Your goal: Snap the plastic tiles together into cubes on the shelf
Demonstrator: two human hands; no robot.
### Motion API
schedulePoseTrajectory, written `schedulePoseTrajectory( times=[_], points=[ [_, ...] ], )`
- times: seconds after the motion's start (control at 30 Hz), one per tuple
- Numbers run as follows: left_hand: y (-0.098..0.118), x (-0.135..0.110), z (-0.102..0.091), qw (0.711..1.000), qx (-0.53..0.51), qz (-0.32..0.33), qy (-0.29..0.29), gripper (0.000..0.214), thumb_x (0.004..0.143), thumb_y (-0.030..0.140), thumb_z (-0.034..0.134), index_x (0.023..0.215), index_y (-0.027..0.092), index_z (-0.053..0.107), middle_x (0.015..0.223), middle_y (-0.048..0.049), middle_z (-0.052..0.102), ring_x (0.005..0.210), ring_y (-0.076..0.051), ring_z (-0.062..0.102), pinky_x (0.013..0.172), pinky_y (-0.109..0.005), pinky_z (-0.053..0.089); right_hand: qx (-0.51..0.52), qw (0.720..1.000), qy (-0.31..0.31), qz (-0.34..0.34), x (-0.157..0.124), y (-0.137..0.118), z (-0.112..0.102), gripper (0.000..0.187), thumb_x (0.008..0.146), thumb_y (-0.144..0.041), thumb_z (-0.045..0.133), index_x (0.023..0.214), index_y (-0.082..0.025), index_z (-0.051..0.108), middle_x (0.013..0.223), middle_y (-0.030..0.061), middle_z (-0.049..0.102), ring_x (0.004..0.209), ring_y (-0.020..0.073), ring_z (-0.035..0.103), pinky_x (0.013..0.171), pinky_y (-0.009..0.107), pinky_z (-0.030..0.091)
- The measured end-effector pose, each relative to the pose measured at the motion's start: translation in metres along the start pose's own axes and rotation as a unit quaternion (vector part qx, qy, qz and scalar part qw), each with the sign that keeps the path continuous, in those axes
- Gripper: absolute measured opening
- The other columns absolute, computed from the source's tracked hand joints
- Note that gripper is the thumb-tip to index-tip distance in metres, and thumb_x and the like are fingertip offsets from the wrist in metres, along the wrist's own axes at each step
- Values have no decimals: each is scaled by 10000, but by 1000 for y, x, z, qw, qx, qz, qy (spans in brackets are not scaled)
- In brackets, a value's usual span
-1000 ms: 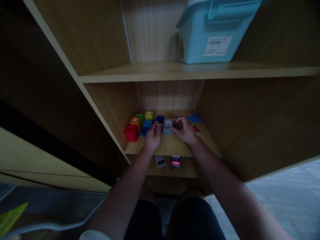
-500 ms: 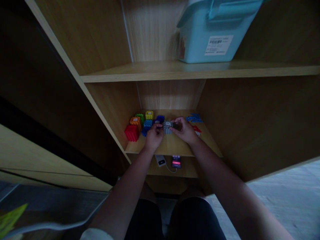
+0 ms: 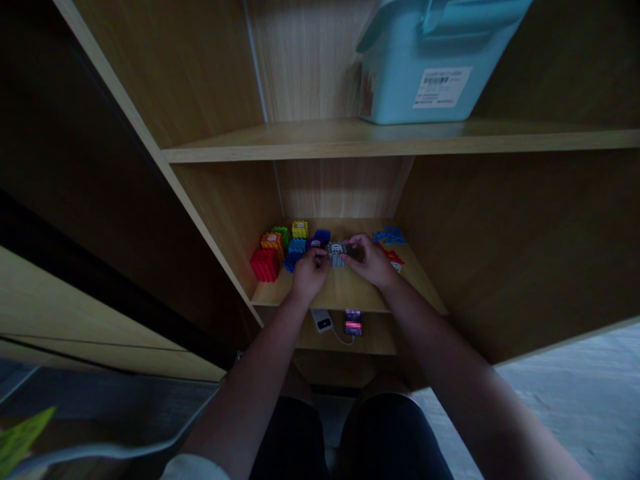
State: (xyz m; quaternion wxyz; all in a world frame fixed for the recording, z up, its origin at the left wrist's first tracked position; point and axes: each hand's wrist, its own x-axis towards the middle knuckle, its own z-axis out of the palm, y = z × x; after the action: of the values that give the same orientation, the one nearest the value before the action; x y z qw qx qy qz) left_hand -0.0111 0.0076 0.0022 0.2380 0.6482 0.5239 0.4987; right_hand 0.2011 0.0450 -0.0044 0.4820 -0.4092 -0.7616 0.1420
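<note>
Above the lower shelf, a small grey, ridged toy block [image 3: 337, 256] with a pale patch on top sits between my two hands. My left hand [image 3: 310, 272] is closed, its fingertips pressed to the block's left side. From the right, my right hand [image 3: 371, 261] pinches the block's other side, and something dark shows between its thumb and fingers. Left of my hands stand similar ridged blocks: a red block [image 3: 265, 265], an orange block [image 3: 273, 243], a yellow block [image 3: 300, 230] and several blue ones. Red pieces [image 3: 393, 256] lie just right of my right hand.
Flat blue pieces [image 3: 390, 235] lie at the shelf's back right. A light blue bin [image 3: 395, 87] stands on the upper shelf [image 3: 300, 143]. Below are a phone [image 3: 353, 323] with a lit screen and a white power bank [image 3: 323, 321], with a cable. Cabinet walls flank both sides.
The view has shifted very slightly. Both hands stay around the grey block with almost no visible movement.
</note>
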Motion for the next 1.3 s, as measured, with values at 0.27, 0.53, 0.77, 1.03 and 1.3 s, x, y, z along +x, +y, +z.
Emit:
schedulePoseTrajectory(
  times=[0.27, 0.53, 0.77, 1.03, 1.3],
  points=[
    [-2, 1, 0, 1000, 0, -5, 13, 121, 940, 217, 626, 1036, 191, 693, 770, -5, 722, 675, -158, 669, 648, -254, 451, -102, 993, 63, 9, 5, 6, -12, 252, 1053, -422, 498, 1111, -236, 659, 1102, 117, 755, 1049, 299, 699, 981, 474, 546],
    [-4, 1, 1, 1000, -2, -2, 20, 135, 921, 174, 613, 1040, 198, 672, 770, 3, 715, 679, -162, 667, 652, -257, 446, -285, 957, -28, 40, -1, 26, -10, 319, 883, -557, 764, 927, -241, 762, 951, 134, 787, 995, 358, 707, 947, 529, 535],
    [2, 0, -2, 1000, 3, -10, 21, 129, 917, 153, 605, 1021, 201, 665, 736, 12, 691, 654, -163, 649, 641, -263, 438, -246, 967, 7, 71, 0, 32, -6, 325, 849, -521, 797, 1008, -242, 748, 931, 113, 787, 959, 352, 729, 955, 568, 537],
    [0, 0, -2, 1000, -20, -4, 19, 138, 914, 162, 617, 1031, 211, 669, 747, 17, 697, 660, -162, 649, 649, -259, 453, -117, 989, 62, 60, 5, 26, -12, 205, 902, -350, 649, 1045, -211, 698, 920, 70, 733, 828, 248, 690, 786, 400, 571],
    [7, -6, -2, 997, -72, 30, -31, 193, 976, 375, 609, 971, 203, 696, 706, 28, 659, 607, -123, 564, 592, -228, 395, -146, 983, 79, -76, 0, -16, -19, 168, 937, -268, 629, 1081, -254, 713, 966, 82, 694, 974, 299, 638, 922, 477, 541]
  ],
)
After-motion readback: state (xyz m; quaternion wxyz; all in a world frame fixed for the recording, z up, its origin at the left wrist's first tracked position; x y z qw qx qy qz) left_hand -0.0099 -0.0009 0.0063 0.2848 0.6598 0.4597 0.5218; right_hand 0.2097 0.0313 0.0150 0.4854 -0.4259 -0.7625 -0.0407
